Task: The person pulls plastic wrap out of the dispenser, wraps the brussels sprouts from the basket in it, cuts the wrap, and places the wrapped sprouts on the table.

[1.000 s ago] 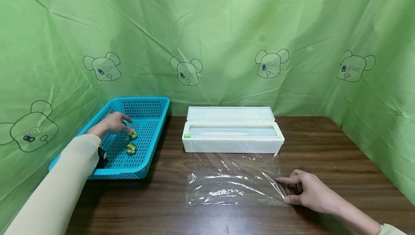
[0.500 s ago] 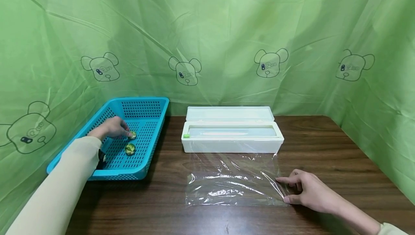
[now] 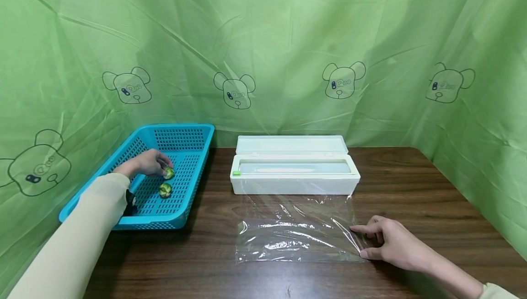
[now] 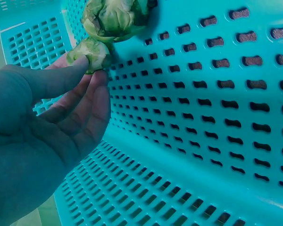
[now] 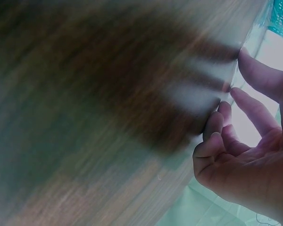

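Note:
Inside the blue basket [image 3: 178, 222], my left hand [image 3: 149, 161] pinches a small Brussels sprout [image 3: 169, 173] between thumb and fingertips. The left wrist view shows the thumb across the pale cut end of this sprout [image 4: 98, 54]. Beside it lies a second Brussels sprout [image 3: 165, 190], untouched on the basket floor. My right hand [image 3: 393, 242] rests at the right edge of a sheet of cling film [image 3: 296, 239], thumb and index fingertip spread apart and pressing the film to the table. In the right wrist view the other fingers of the right hand [image 5: 250, 136] are bent.
A white cling film dispenser [image 3: 295, 185] stands at the back middle with its lid [image 3: 292, 144] raised and a green slider [image 3: 236, 173] at the left. Film runs from its front onto the brown wooden table [image 3: 263, 280]. A green curtain [image 3: 288, 38] encloses the back and sides.
My left fingers have closed on the farther sprout and shifted it slightly. The right hand and the film have stayed still.

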Demonstrator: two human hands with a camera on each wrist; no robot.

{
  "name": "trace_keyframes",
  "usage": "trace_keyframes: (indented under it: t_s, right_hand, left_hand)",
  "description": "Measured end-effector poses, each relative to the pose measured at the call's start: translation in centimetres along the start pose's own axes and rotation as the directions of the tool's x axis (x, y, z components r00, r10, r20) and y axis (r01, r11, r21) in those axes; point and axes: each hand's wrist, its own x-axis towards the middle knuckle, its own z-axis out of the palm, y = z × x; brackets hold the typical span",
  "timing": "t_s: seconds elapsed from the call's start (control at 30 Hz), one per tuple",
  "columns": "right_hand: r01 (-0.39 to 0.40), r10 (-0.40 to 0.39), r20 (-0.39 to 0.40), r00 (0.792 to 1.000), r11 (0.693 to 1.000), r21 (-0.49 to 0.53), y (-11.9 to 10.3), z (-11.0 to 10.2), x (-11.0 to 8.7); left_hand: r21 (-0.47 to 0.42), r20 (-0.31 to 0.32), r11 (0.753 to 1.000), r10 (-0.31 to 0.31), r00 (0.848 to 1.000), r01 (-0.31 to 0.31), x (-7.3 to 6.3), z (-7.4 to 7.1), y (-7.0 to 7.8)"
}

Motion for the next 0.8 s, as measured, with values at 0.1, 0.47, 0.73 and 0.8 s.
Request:
trace_keyframes:
  t_s: [0.1,0.47,0.73,0.8]
  right_hand:
    - [0.002,-0.002,0.0,1.0,1.0,-0.001,0.0,-0.01,0.02]
    - [0.0,0.0,0.002,1.0,1.0,-0.005,-0.01,-0.02,0.04]
    - [0.001,-0.001,0.004,1.0,1.0,0.0,0.01,-0.03,0.07]
    - [0.0,0.0,0.006,1.0,1.0,-0.001,-0.01,-0.03,0.04]
  left_hand:
    - [-0.021,0.017,1.0,-0.01,1.0,0.01,0.01,-0.08,-0.03]
    - [-0.06,0.051,0.997,-0.055,0.997,0.058,0.38,0.2,-0.4]
    - [-0.116,0.082,0.991,-0.053,0.995,0.063,0.51,0.17,-0.34]
    - [-0.123,0.087,0.991,-0.048,0.995,0.059,0.47,0.11,-0.47]
